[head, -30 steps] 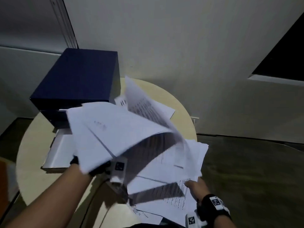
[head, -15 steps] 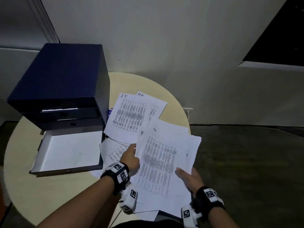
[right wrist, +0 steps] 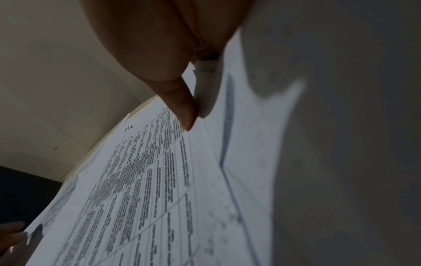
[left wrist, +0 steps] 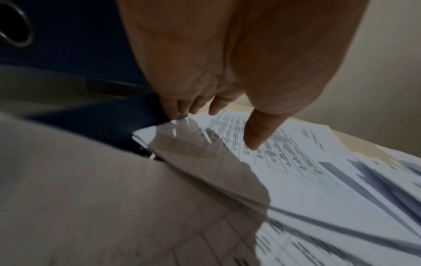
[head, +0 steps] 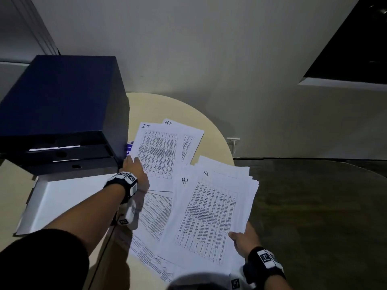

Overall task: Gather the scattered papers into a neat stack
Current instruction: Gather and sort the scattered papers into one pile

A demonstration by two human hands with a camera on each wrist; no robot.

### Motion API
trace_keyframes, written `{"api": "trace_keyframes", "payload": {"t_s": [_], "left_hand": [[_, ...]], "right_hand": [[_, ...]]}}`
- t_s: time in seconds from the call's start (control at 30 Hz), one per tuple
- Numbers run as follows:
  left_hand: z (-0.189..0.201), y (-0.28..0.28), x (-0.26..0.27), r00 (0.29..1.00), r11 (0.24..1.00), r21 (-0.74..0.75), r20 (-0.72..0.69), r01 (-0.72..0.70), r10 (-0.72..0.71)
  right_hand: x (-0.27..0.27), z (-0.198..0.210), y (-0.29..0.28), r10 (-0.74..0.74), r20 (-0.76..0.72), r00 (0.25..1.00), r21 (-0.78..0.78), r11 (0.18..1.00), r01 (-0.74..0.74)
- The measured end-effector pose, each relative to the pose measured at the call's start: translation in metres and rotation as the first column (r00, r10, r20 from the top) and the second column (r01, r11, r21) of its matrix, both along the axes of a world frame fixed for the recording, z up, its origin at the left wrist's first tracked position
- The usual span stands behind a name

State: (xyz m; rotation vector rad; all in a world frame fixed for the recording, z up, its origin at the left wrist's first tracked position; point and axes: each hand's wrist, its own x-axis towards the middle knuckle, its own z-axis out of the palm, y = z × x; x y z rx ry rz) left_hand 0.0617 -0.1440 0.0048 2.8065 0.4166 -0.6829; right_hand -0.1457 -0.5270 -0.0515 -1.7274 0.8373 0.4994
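Printed sheets lie spread over the right part of a round beige table (head: 167, 105). My right hand (head: 243, 239) grips the near right corner of a thick, loosely fanned bundle of papers (head: 209, 214); the thumb (right wrist: 185, 115) presses on the top sheet (right wrist: 148, 180) and the fingers are hidden beneath. My left hand (head: 134, 166) reaches forward to the sheet marked "IT" (head: 159, 151). Its fingers (left wrist: 182, 108) touch that sheet's (left wrist: 284, 153) near left corner and the thumb rests on the print. Another sheet (head: 188, 139) lies under it, and more sheets (head: 155, 210) lie by my left wrist.
A dark blue drawer box (head: 62, 97) stands at the left of the table, right beside my left hand. Its bottom drawer (head: 69, 197) is pulled out and shows white inside. A small blue item (head: 129, 148) peeks out beside the box. Dark floor (head: 314, 206) lies beyond the table's right edge.
A second ago my left hand held fanned sheets up in the air. They now lie on the bundle, and the left hand has moved forward to the "IT" sheet. The right hand shifted to the bundle's corner.
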Motion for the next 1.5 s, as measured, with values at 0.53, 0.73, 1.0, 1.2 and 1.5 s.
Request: {"api": "trace_keyframes", "payload": {"t_s": [0.53, 0.73, 1.0, 1.2, 1.5], "left_hand": [[0.008, -0.012, -0.013, 0.95, 0.909, -0.296, 0.015, -0.295, 0.313], [0.051, -0.025, -0.017, 0.938, 0.947, -0.246, 0.226, -0.206, 0.263], [0.118, -0.002, -0.023, 0.685, 0.678, -0.697, 0.377, -0.233, 0.623], [0.078, -0.039, -0.111, 0.917, 0.704, -0.691, 0.156, -0.165, 0.368], [0.02, -0.027, -0.183, 0.987, 0.915, -0.376, -0.117, -0.148, 0.111]], "right_hand": [[0.017, -0.006, -0.004, 0.024, -0.005, 1.0, 0.025, 0.999, -0.024], [0.017, 0.01, 0.001, 0.021, 0.001, 1.0, -0.017, 1.0, -0.021], [0.016, 0.009, 0.015, 0.023, 0.022, 1.0, 0.014, 1.0, -0.023], [0.017, 0.019, 0.027, -0.21, -0.14, 0.968, 0.41, 0.877, 0.249], [0.009, 0.012, 0.035, -0.075, 0.096, 0.992, 0.074, 0.995, 0.068]]}}
